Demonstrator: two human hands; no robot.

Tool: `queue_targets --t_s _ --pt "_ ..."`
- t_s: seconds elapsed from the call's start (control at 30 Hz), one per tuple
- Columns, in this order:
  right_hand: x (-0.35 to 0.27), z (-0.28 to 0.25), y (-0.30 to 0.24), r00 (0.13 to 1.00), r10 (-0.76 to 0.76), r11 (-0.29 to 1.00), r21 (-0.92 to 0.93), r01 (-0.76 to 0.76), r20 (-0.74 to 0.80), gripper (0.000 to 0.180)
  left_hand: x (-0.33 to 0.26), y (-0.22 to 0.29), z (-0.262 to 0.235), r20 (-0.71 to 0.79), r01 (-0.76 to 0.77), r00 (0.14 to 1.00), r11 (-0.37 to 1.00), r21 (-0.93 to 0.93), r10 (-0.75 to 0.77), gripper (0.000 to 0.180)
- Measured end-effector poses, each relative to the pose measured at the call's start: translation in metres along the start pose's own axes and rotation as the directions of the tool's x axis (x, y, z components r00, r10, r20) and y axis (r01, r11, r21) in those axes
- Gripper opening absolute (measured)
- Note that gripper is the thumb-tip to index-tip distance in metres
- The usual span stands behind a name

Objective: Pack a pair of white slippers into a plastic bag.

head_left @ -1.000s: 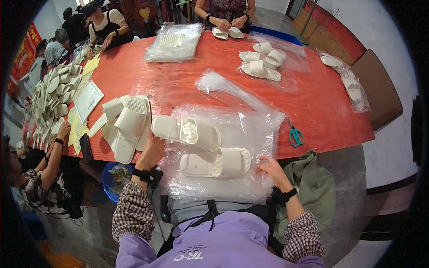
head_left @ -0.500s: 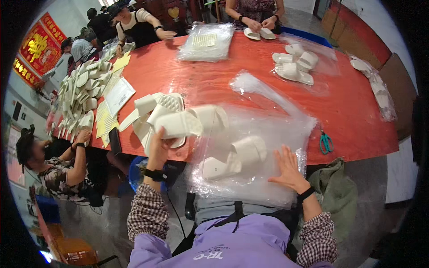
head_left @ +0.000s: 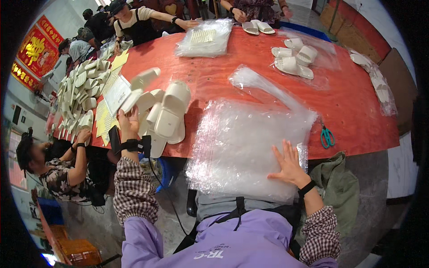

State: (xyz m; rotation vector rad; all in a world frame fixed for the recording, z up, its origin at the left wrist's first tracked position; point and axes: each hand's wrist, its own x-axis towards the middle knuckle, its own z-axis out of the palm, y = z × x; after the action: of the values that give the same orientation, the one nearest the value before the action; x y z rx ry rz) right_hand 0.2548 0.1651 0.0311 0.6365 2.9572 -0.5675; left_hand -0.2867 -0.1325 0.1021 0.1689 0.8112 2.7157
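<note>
At the left side of the red table, my left hand (head_left: 128, 124) grips the heel end of a cream slipper (head_left: 131, 102), which is raised and tilted away from me. Beside it on the right lies a small heap of cream slippers (head_left: 172, 107), some overlapping with soles up. My right hand (head_left: 288, 165) rests flat with fingers spread on a stack of clear plastic bags (head_left: 241, 143) at the table's near edge. No slipper shows on top of that stack.
Teal-handled scissors (head_left: 327, 137) lie right of the bags. A large slipper pile (head_left: 82, 89), yellow sheets (head_left: 103, 118) and a phone (head_left: 115, 139) are at left. Bagged slippers (head_left: 292, 64) sit at far right. Co-workers stand across and at left. A blue bin (head_left: 164, 174) is below the edge.
My left hand has moved left, away from the bags, with a slipper. The slippers seen over the bags are gone from there. My right hand stays on the stack.
</note>
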Motion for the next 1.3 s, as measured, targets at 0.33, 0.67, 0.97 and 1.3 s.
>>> queue_targets --t_s 0.33,0.67,0.97,1.3 --pt "0.000 -0.005 -0.001 0.999 0.034 0.997 -0.065 -0.034 0.006 0.112 -0.162 -0.100 0.097 0.644 -0.645 0.764 0.018 0.764 0.042 0.041" --pt "0.002 0.009 -0.002 0.997 0.012 0.995 -0.094 -0.019 -0.079 0.112 -0.217 -0.218 0.072 0.509 -0.878 0.454 -0.270 0.396 -0.732 0.075" --pt "-0.016 -0.006 0.030 0.712 0.311 0.936 0.332 -0.115 -0.629 0.051 -0.208 -0.205 0.069 0.569 -0.854 0.513 -0.321 0.409 -0.643 0.068" --pt "-0.053 0.014 0.065 0.789 0.586 0.093 0.952 -0.291 0.184 0.037 -0.238 -0.098 0.031 -0.061 -0.164 0.902 -0.469 0.868 -0.428 0.069"
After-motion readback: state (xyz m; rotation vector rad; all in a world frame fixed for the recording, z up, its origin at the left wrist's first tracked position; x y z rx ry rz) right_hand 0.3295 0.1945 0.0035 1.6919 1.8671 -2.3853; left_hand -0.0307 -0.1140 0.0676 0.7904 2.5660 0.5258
